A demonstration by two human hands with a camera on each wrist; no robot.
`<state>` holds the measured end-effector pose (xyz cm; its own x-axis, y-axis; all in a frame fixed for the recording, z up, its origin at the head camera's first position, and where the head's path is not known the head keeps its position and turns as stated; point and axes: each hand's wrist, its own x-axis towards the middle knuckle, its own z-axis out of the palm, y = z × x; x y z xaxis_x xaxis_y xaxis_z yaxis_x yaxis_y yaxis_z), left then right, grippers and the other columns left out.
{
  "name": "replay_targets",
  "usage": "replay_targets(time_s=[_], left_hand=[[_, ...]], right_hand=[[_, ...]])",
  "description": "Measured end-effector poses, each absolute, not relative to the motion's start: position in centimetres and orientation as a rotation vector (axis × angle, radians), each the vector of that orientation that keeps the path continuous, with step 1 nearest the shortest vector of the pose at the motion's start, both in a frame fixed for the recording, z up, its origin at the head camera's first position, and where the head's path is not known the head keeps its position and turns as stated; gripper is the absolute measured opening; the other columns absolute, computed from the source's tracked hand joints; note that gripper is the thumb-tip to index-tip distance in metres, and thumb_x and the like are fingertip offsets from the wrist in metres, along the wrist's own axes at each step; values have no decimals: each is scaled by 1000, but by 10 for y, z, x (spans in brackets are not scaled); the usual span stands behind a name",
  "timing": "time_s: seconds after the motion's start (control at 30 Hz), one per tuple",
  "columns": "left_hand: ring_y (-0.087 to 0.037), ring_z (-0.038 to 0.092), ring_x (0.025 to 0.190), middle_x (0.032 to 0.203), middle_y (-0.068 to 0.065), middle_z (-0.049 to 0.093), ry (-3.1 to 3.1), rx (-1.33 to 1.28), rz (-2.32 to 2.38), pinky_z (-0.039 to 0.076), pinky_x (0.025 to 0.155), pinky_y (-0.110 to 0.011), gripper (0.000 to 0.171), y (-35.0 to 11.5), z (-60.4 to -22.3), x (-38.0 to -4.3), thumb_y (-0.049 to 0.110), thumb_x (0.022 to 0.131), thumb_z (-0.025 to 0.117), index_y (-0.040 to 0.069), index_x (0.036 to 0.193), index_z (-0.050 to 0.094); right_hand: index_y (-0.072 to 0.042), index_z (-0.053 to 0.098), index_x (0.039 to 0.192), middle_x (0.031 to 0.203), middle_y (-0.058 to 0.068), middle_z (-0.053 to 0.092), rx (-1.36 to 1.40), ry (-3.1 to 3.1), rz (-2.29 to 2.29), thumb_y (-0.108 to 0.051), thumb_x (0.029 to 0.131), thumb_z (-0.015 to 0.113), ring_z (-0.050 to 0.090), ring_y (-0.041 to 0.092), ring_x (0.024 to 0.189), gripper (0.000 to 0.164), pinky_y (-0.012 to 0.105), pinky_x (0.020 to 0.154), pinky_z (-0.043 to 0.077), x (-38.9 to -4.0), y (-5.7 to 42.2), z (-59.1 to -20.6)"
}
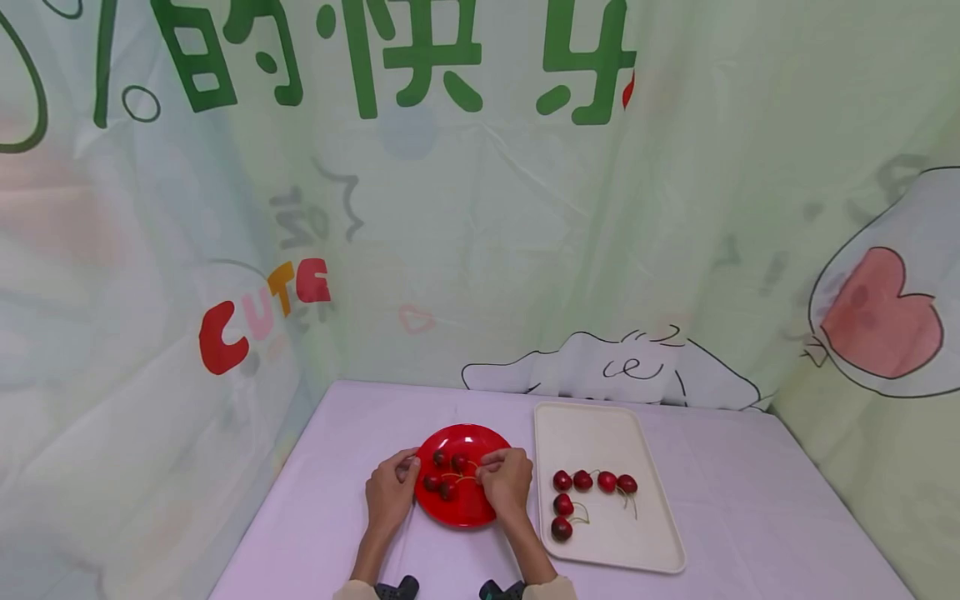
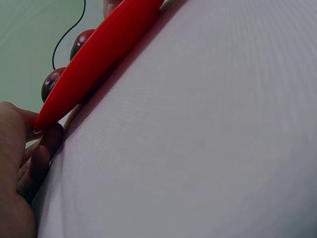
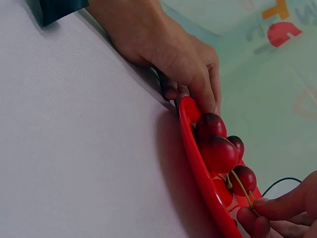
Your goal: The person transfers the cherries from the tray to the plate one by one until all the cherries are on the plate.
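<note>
A round red plate [image 1: 471, 510] bears several dark red cherries [image 1: 447, 490] with stems, gathered on its left half. My left hand [image 1: 388, 496] grips the plate's left rim; in the left wrist view, the thumb lies over the rim of the plate [image 2: 99, 62] and the fingers are beneath it. Over the plate's right side, my right hand [image 1: 508, 479] pinches a thin green cherry stem [image 3: 241, 186] between thumb and finger, as the right wrist view shows. The cherries there sit close together, so which one that stem belongs to is hard to tell.
Right of the plate lies a cream rectangular tray [image 1: 600, 546] with several cherries [image 1: 607, 481] in a row and a short column running down from its left end. A lilac cloth [image 1: 750, 500] covers the table. Printed curtains [image 1: 480, 250] hang behind and at both sides.
</note>
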<state>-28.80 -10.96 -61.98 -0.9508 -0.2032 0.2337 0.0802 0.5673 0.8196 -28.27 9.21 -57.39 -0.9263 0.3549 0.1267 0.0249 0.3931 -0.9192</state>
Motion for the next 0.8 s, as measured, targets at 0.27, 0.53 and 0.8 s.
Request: replay_targets(time_s=[0.27,0.53,0.8], left_hand=[[-9,56,70,102,-4,82,-2507,98,-1318,43,69,-25,26,-107,-618,-288,20,107,71,13,130,80],[-9,57,70,102,-4,83,-2487,84,-1330,44,69,-25,26,-109,-617,-291,21,107,71,14,130,80],[-10,57,71,104,-6,83,-2495,97,-1345,44,69,-25,26,-109,-619,-287,20,107,71,14,130,80]], right_hand=[[5,81,91,76,14,78,-330,-2412,1478,10,82,84,74,19,65,11,40,68,67,-280,91,-569],[1,80,87,75,9,76,-202,-2426,1366,6,77,90,70,17,68,15,39,65,66,-300,95,-597],[-2,83,86,77,8,75,-224,-2501,1310,1,76,94,69,22,76,15,37,61,65,-315,101,-620]])
